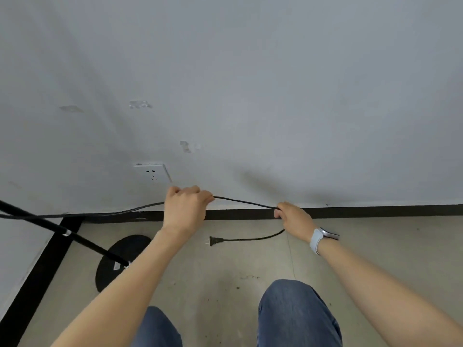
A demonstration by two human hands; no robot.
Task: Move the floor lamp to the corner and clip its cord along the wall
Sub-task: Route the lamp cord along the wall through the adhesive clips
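Note:
The floor lamp stands in the room corner at the left: its round black base [112, 261] lies on the floor and its thin black pole [57, 229] leans up out of view to the left. Its black cord [244, 202] runs along the wall from the left, through my left hand [185, 209], which grips it, and across to my right hand [294, 219], which pinches it just above the baseboard. From my right hand the cord loops back down to the plug [213, 240], which lies unplugged on the floor. Small clear clips [140, 104] [186, 146] stick to the wall.
A white wall socket [152, 172] sits just above my left hand. A black baseboard [375, 211] lines the wall, and a second one runs along the left wall. My knees in blue jeans [295, 311] are over the grey concrete floor.

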